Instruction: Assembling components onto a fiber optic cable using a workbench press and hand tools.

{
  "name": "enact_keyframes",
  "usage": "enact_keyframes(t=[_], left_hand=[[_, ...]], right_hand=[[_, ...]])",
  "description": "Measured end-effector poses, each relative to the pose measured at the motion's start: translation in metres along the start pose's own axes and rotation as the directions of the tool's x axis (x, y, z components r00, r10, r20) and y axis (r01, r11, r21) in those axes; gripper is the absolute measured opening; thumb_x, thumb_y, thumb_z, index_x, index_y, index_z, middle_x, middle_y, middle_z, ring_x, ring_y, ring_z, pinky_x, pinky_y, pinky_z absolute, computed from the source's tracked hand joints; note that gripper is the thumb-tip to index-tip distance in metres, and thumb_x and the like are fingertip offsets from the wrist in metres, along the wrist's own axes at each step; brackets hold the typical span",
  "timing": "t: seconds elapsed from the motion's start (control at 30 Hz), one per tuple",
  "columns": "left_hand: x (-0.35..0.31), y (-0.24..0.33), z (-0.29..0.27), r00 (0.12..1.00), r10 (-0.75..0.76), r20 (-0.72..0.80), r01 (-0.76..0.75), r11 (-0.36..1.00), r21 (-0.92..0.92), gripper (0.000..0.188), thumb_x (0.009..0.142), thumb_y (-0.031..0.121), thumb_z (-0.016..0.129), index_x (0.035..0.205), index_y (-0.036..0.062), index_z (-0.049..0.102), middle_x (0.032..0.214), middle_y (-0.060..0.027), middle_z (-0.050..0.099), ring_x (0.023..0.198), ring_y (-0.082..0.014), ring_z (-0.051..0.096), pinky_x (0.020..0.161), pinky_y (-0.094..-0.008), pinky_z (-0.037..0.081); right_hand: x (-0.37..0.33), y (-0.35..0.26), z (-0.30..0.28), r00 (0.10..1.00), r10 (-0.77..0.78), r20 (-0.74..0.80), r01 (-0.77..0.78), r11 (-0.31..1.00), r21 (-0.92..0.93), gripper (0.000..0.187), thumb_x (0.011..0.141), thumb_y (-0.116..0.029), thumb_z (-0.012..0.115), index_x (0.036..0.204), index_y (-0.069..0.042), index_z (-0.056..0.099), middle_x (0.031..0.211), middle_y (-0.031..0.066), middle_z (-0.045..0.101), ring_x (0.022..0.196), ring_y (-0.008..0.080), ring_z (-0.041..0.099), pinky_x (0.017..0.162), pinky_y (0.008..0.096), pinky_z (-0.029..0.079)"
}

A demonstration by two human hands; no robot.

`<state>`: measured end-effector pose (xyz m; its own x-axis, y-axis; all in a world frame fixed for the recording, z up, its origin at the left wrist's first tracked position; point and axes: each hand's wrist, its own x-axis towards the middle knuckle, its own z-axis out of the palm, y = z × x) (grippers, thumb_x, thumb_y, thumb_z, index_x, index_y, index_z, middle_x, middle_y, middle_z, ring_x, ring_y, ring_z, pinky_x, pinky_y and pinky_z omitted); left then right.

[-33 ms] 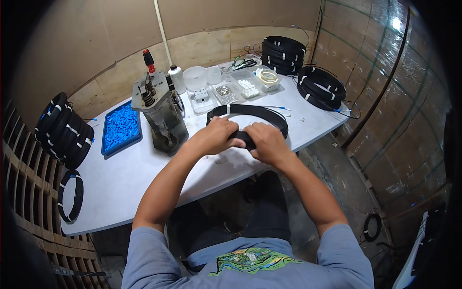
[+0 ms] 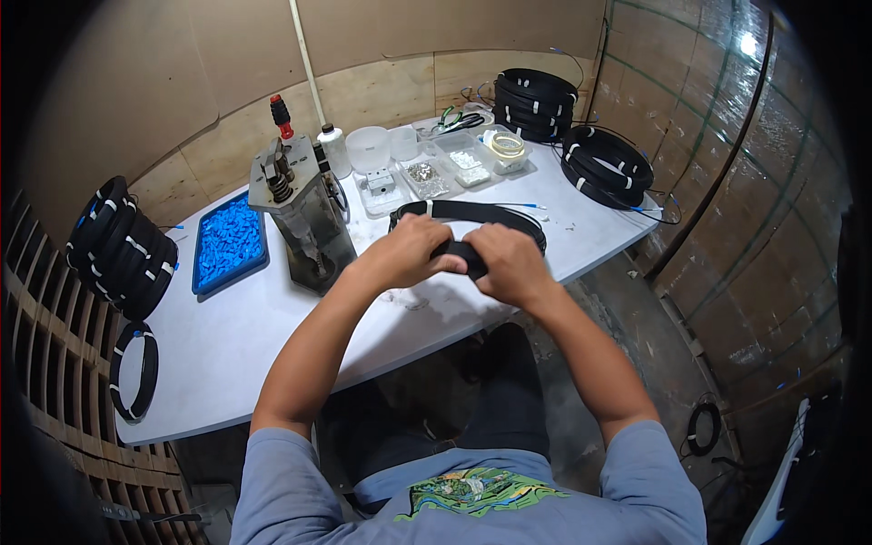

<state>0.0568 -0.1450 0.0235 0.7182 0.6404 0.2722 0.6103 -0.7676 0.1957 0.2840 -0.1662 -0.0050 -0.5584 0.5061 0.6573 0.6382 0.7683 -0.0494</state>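
Note:
A coil of black cable (image 2: 472, 211) is in front of me on the white table, bound with a white band at its far left side. Both hands grip its near side, close together. My left hand (image 2: 413, 247) is closed round the bundle with the thumb across the near face. Closely beside it, my right hand (image 2: 509, 262) is wrapped round the same bundle. A short black stretch shows between the two hands. A blue-tipped cable end (image 2: 534, 206) sticks out past the coil's far right side. The fingers under the bundle are hidden.
Left of the coil stands a metal hand press (image 2: 304, 218), beside a tray of blue connectors (image 2: 230, 238). Clear tubs of small parts (image 2: 427, 180) line the back. Stacked cable coils (image 2: 536, 104) stand back right, with more coils (image 2: 123, 245) at far left. A single coil (image 2: 133, 372) lies front left.
The far side of the coil has shifted slightly toward me. My hands keep their grip and have moved only a little.

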Motion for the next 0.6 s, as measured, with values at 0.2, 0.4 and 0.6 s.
enact_keyframes(t=[0.2,0.4,0.6], left_hand=[[0.007,-0.014,-0.043,0.852,0.098,-0.514,-0.122,0.992,-0.013,0.075,0.07,0.043,0.093,0.124,0.0006,0.062,0.109,-0.0184,0.069,0.103,-0.0358,0.067,0.092,-0.0425,0.053],[0.017,-0.036,-0.037,0.732,-0.253,-0.633,0.056,0.948,-0.313,0.028,0.082,0.009,0.083,0.104,0.0018,0.066,0.08,-0.0137,0.074,0.073,-0.0253,0.073,0.069,-0.033,0.055],[0.019,-0.034,-0.04,0.667,-0.133,-0.733,-0.051,0.973,-0.223,0.029,0.081,-0.001,0.075,0.107,0.004,0.063,0.083,-0.0149,0.072,0.073,-0.0307,0.072,0.067,-0.0343,0.054]], right_hand=[[0.028,0.021,-0.056,0.947,0.293,-0.134,-0.232,0.91,0.344,0.043,0.066,-0.004,0.077,0.108,-0.004,0.066,0.096,0.0167,0.072,0.085,0.0345,0.072,0.076,0.0396,0.058],[0.022,0.044,-0.059,0.851,0.514,-0.105,-0.338,0.69,0.64,0.037,0.075,-0.001,0.075,0.111,-0.001,0.068,0.091,0.0032,0.072,0.081,0.0089,0.066,0.077,0.0255,0.054],[0.037,0.041,-0.061,0.854,0.447,-0.266,-0.316,0.852,0.417,0.039,0.078,-0.009,0.081,0.112,-0.003,0.061,0.092,0.0095,0.072,0.083,0.0174,0.07,0.08,0.0306,0.056]])
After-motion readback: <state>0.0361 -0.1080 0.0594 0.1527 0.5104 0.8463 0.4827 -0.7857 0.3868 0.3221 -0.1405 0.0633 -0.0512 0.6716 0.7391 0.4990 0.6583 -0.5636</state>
